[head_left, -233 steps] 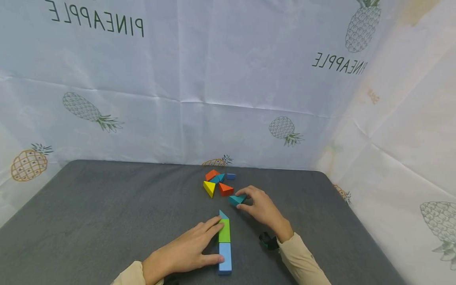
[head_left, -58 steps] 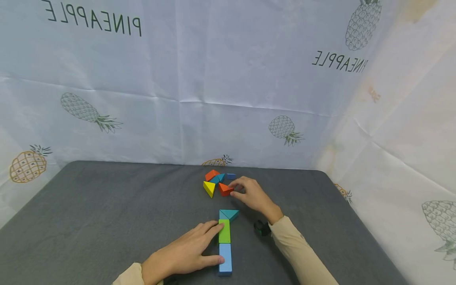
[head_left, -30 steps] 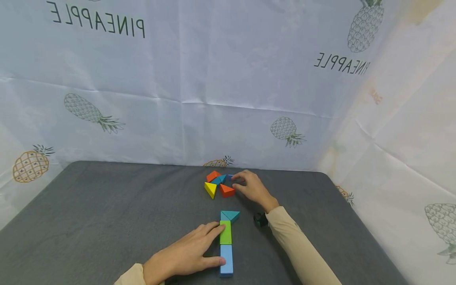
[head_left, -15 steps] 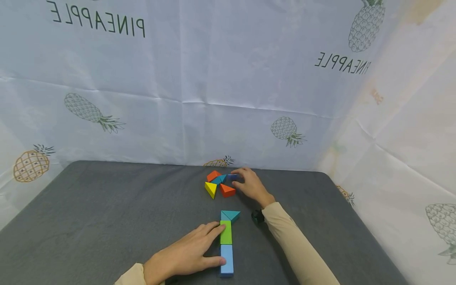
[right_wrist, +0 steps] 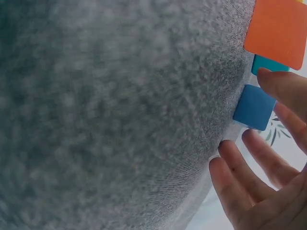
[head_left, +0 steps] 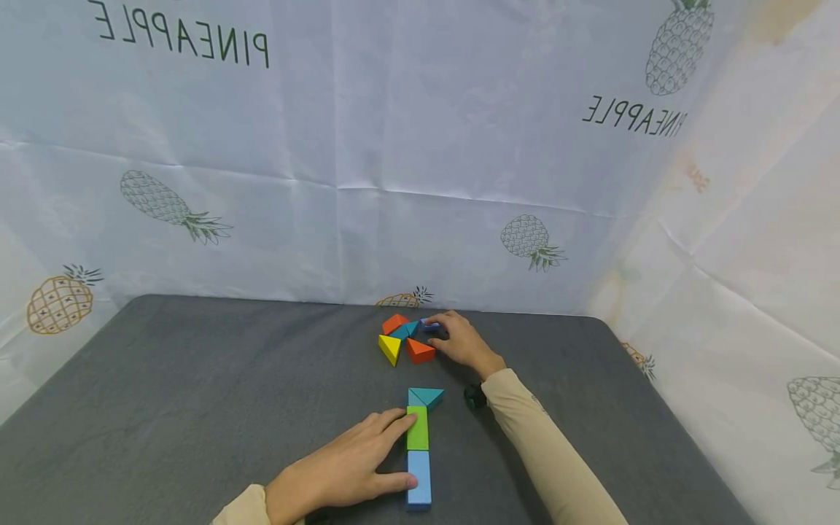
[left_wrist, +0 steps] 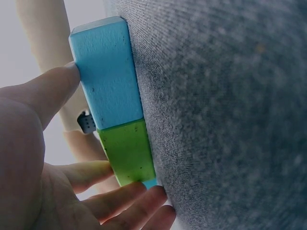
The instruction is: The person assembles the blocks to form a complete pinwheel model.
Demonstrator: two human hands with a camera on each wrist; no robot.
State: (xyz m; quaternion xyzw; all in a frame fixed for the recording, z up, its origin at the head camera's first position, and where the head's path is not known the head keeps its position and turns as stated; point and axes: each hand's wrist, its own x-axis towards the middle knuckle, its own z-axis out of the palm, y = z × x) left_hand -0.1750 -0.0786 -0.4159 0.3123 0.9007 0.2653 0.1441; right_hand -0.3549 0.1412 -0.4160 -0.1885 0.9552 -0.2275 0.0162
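Note:
In the head view my left hand (head_left: 348, 459) lies along a row of blocks, thumb on the light blue rectangular block (head_left: 418, 490) and a finger at the green block (head_left: 417, 430). Two teal triangular blocks (head_left: 429, 396) form the row's far end. My right hand (head_left: 464, 343) is at the far pile, fingers spread around a small dark blue block (right_wrist: 254, 108). Its thumb appears apart from that block in the right wrist view; finger contact is partly hidden. Near the thumb stands an orange-red triangular block (head_left: 420, 351).
Left of the right hand lie a yellow triangular block (head_left: 389, 349), another orange-red block (head_left: 394, 324) and blue-teal triangles (head_left: 405, 330). Grey cloth (head_left: 197, 394) covers the table. A white pineapple-print curtain (head_left: 420, 146) hangs behind it and on the right.
A teal triangle that my right hand held has joined the row's far end. The right hand then moved past the orange-red block to the dark blue one, which has turned slightly. The left hand stays.

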